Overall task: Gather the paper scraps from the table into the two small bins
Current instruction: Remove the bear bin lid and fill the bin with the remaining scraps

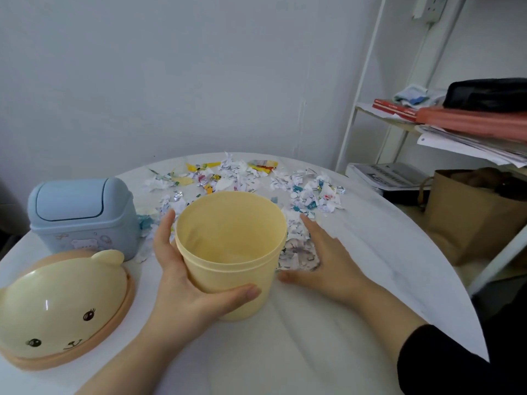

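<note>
My left hand (182, 280) grips an open yellow bin (231, 252) near the table's middle, thumb across its front wall, and the bin tips toward me; its inside looks empty. My right hand (322, 258) lies flat with straight fingers on the table just right of the bin, its fingers resting on paper scraps (296, 252). More scraps (242, 175), white and coloured, are spread across the far part of the white round table (370, 280). A blue bin (82, 215) with a swing lid stands at the left.
The yellow bin's bear-face lid (62, 309) lies at the near left of the table. To the right stand a white shelf (399, 121) stacked with books and papers, and a brown paper bag (473, 212) on the floor. A wall is close behind the table.
</note>
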